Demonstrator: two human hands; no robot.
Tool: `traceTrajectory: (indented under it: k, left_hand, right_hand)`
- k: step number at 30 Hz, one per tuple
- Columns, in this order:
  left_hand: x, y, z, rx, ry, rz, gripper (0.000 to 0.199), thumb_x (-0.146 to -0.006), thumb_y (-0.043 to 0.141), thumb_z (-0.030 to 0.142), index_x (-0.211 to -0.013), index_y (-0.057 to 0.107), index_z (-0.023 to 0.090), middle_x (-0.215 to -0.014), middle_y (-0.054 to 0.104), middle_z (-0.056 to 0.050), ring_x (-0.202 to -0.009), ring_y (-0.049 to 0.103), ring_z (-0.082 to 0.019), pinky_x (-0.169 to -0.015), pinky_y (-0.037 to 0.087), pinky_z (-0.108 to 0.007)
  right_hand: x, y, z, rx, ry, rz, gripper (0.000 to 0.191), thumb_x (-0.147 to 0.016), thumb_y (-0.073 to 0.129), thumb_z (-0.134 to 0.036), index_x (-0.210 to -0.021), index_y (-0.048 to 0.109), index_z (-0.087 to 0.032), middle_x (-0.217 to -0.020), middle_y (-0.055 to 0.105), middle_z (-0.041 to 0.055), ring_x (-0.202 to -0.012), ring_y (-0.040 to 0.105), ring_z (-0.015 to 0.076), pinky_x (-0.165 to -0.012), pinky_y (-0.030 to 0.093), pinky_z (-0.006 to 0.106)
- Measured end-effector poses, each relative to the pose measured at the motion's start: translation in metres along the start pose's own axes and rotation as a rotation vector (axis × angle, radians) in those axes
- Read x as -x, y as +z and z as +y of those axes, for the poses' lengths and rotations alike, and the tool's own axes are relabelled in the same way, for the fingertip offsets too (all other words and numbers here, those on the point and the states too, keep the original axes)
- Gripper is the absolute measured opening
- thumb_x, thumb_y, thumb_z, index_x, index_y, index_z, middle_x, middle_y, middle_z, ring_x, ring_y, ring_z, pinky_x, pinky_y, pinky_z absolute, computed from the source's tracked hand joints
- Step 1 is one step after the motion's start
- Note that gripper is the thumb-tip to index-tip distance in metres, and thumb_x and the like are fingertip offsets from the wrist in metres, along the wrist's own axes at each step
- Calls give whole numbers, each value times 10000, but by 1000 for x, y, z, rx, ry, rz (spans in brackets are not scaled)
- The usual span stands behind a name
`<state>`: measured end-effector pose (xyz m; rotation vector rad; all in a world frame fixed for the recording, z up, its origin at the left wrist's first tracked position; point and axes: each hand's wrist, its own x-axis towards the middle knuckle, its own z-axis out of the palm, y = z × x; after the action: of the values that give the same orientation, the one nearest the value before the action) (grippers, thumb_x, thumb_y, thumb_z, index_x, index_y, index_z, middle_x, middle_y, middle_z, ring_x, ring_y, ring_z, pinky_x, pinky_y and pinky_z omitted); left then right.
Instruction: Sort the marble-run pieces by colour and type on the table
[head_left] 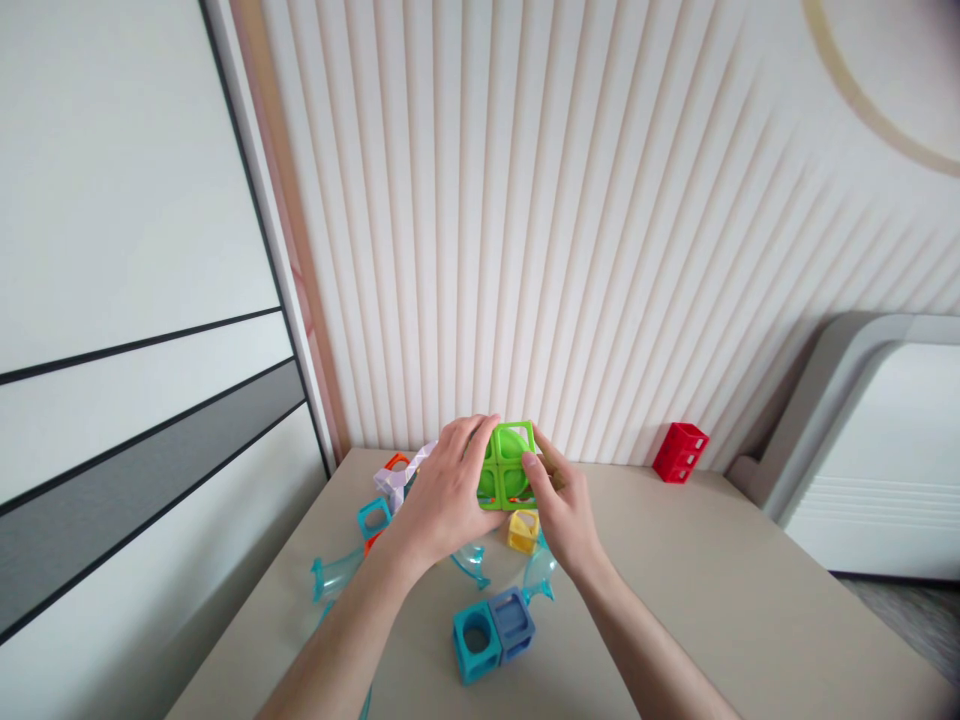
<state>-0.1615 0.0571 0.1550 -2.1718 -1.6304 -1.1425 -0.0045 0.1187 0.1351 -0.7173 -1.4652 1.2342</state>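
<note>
- Above the tabletop (pixel 720 590), head view: one bright-green block piece (pixel 513 480), square frames around rounded insides, pinched between left hand (pixel 448 478) and right hand (pixel 564 505).
- Counted below: one red block (pixel 680 453), one yellow cube (pixel 523 532), one touching teal-and-blue pair of cubes (pixel 496 630), at least three clear blue pieces (pixel 539 570).

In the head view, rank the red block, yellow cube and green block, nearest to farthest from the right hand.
1. Green block: touching the right hand, on its left.
2. Yellow cube: just below, slightly left.
3. Red block: off right, near the wall.
</note>
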Motion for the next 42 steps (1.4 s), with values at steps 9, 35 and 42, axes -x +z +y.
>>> traceTrajectory:
  k: [9, 35, 42]
  left_hand:
    - [-2, -4, 7, -25, 21, 37, 936, -658, 799, 188, -1463, 324, 242, -1335, 534, -123, -1280, 486, -344, -1079, 468, -502]
    - [2, 4, 7, -201, 180, 47, 832, -746, 686, 131, -1501, 340, 168, -1356, 564, -137, -1306, 479, -352, -1099, 475, -532]
    - [3, 1, 6, -218, 198, 45, 796, -781, 677, 157, -1505, 346, 180, -1355, 574, -140, -1312, 485, -361, -1073, 493, -546]
  right_hand:
    - [2, 1, -4, 3, -5, -25, 630, -879, 643, -580, -1388, 612, -211, -831, 714, 19, -639, 629, 182, -528, 525, 275]
    - [0, -1, -9, -249, 192, -179, 474, -697, 880, -414, -1058, 657, -202, -895, 692, 7, -782, 651, 169, -672, 534, 260]
    - [0, -4, -10, -272, 199, -245, 477, -720, 872, -416, -1097, 677, -200, -888, 694, 10, -778, 645, 166, -713, 538, 275]
